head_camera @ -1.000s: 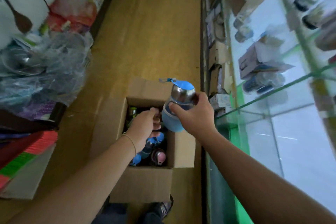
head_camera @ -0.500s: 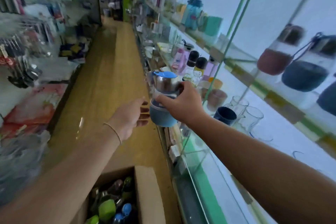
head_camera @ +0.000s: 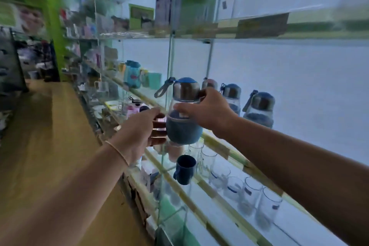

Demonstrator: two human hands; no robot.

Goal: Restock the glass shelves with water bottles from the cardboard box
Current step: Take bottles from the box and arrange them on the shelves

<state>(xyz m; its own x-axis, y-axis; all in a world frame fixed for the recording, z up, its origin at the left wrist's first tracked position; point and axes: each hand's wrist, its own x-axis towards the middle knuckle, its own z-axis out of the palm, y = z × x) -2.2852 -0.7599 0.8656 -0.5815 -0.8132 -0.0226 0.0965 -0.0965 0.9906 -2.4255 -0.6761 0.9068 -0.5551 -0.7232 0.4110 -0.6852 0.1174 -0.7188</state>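
Observation:
My right hand (head_camera: 207,111) grips a glass water bottle (head_camera: 182,122) with a blue sleeve, steel collar, blue lid and strap. It is held upright at the front edge of the middle glass shelf (head_camera: 225,146). My left hand (head_camera: 139,132) is beside the bottle's left side, fingers extended and touching its sleeve. Further in on the same shelf stand similar bottles, two blue ones (head_camera: 259,109) and a pink-capped one behind my right hand. The cardboard box is out of view.
Below, a lower glass shelf (head_camera: 199,211) carries a dark blue mug (head_camera: 184,169) and several clear drinking glasses (head_camera: 247,191). Jars and boxes sit on the upper shelf (head_camera: 259,26). Vertical metal rods (head_camera: 170,62) divide the shelving. A wooden floor aisle (head_camera: 40,136) runs along the left.
The view swung up from the cardboard box to the shelves. Both hands rose with the blue bottle, which now sits at the middle shelf's edge next to the other bottles.

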